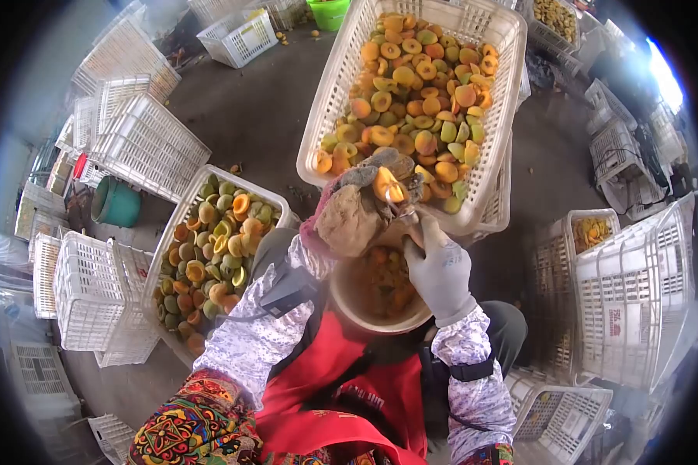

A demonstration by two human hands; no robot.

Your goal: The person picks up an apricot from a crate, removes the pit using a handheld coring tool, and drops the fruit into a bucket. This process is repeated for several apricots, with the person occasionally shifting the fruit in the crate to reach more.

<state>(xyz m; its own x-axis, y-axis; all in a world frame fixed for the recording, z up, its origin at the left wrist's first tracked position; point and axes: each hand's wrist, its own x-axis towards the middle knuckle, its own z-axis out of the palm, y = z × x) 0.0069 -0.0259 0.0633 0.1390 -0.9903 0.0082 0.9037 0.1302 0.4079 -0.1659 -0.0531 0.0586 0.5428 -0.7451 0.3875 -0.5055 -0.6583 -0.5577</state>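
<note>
My left hand [354,211], in a soiled brown and grey glove, is closed around an orange peach or apricot [386,185] with its cut flesh turned up. My right hand [442,273], in a light grey glove, grips a small metal-ended hand tool [403,210]; its exact kind is hard to make out. The metal end meets the fruit. Below both hands, between the knees, stands a pale bucket [378,328] with orange pieces inside. Just beyond the hands, a large white crate [315,138] holds many halved fruits.
At the left, another crate [160,256] holds whole and halved fruits. White crates [151,147] are stacked on both sides, including a tall right-hand stack [620,294]. A green bucket [118,203] lies tilted at left. Bits of fruit dot the dark floor [248,105].
</note>
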